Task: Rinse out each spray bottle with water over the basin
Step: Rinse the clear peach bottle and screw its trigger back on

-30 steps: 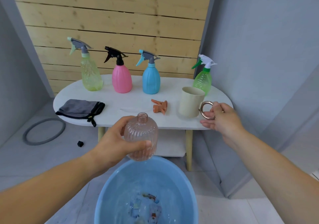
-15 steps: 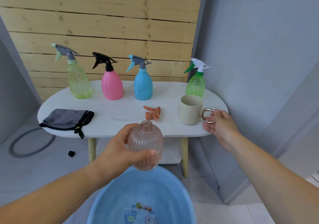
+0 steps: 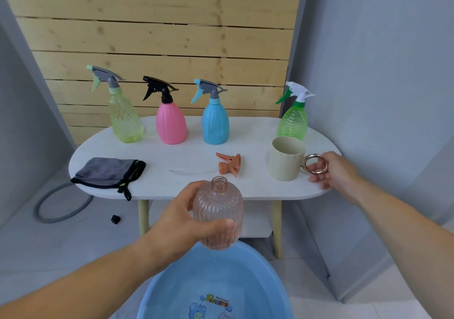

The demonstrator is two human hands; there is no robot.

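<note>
Wall: pale wood-plank wall [image 3: 159, 36] behind the table, grey panels on either side.
Hose: a grey hose [image 3: 61, 206] lies looped on the floor at far left, with a small black piece [image 3: 115, 219] just right of it.
Table: a white oval table [image 3: 186, 154] on light wooden legs carries everything else.
Cloth: a grey cloth [image 3: 106, 171] with black edging lies folded at the table's left front, and its tie hangs over the edge.
Yellow-green bottle: the yellow-green bottle [image 3: 125, 122] stands upright at the back left, with a grey and mint sprayer on.
Pink bottle: the pink bottle [image 3: 171, 125] stands upright beside it, with a black sprayer on.
Left hand: the left hand [image 3: 177, 225] wraps around the clear bottle, thumb across its front and fingers behind.
Blue bottle: the blue bottle [image 3: 215, 124] stands upright in the back row, with a grey and blue sprayer on.
Clear bottle: the clear bottle [image 3: 218, 210], ribbed and pinkish, is held upright in front of the table. Its neck is open and its base is over the far rim of the basin.
Basin: the blue basin [image 3: 258, 277] sits on the floor below the bottle and has a cartoon print on its bottom.
Spray head: an orange spray head [image 3: 229, 163] lies on its side on the table, apart from any bottle.
Cup: a beige cup [image 3: 286, 159] stands near the right front edge, just in front of the green bottle.
Green bottle: the green bottle [image 3: 293, 123] stands upright at the back right, with a white and green sprayer on.
Right hand: the right hand [image 3: 335, 171] grips the cup's metal ring handle between thumb and curled fingers.
</note>
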